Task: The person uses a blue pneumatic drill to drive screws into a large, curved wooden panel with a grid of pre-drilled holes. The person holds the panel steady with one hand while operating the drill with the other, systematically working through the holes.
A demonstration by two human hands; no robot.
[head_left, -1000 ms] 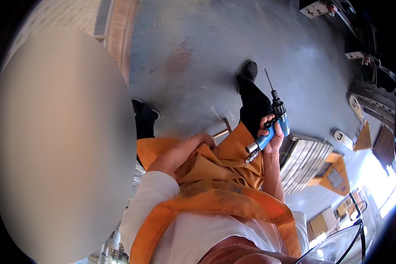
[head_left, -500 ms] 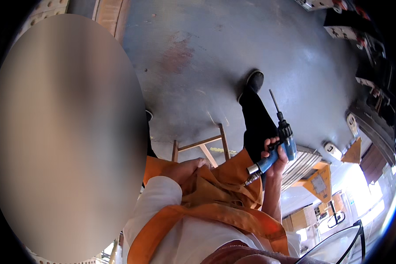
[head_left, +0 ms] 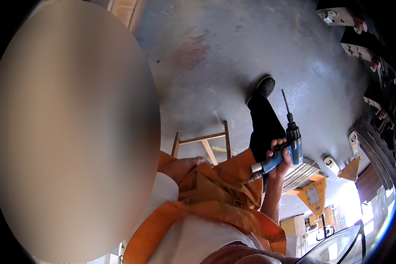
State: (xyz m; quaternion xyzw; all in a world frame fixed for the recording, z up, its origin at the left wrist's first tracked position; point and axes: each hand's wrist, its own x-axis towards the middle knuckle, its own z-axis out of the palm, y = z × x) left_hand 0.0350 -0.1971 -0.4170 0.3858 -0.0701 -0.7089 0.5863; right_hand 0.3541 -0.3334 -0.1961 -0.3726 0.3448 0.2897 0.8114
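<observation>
The right hand [head_left: 284, 166] has its fingers clamped around the blue-and-black pistol-shaped metal drill [head_left: 296, 150] beside the black-trousered right leg [head_left: 265, 121], while the left hand [head_left: 192, 164] lies against the orange cloth apron [head_left: 233, 174], finger state impossible to tell.

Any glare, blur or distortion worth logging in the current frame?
Head view: glare whitens the lower right, past the yellow panel; a blurred oval covers most of the left; corners go black; the blue drill in the right hand reads clearly.
</observation>
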